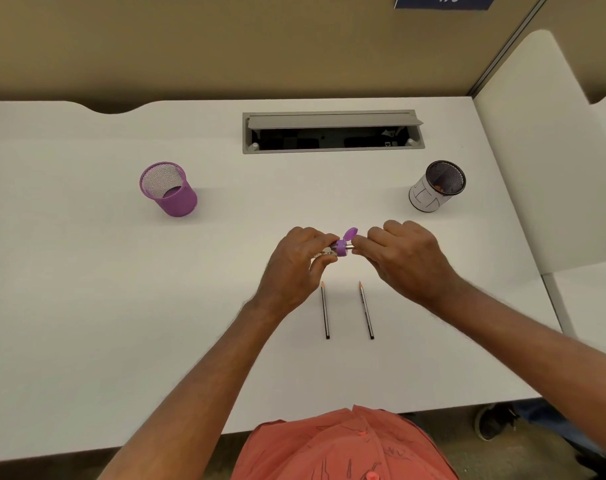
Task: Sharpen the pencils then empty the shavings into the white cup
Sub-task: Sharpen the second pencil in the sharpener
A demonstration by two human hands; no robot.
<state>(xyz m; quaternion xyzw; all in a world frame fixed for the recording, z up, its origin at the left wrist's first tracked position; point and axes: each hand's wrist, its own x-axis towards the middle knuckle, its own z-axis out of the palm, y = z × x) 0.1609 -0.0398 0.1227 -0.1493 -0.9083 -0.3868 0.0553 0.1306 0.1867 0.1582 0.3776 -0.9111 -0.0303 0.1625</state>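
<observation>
Third pencil going into the purple sharpener, held above mid-worktop.

Left hand [296, 261] pinches the sharpener [339, 248] by its clear body, flip lid open at 12 o'clock; right hand [403, 252] curls around a pencil [352, 250] entering from 3 o'clock, mostly hidden. Sharpener looks light, smooth plastic, likely slippery: hold the barrel, not the lid. Two sharpened pencils [325, 311] lie at 6 o'clock, thin with brittle tips. White cup [429, 192] sits at 2 o'clock, well apart.

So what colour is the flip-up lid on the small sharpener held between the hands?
Purple, matching the small plastic sharpener body; its round flip lid shows clearly in the head view.
</observation>
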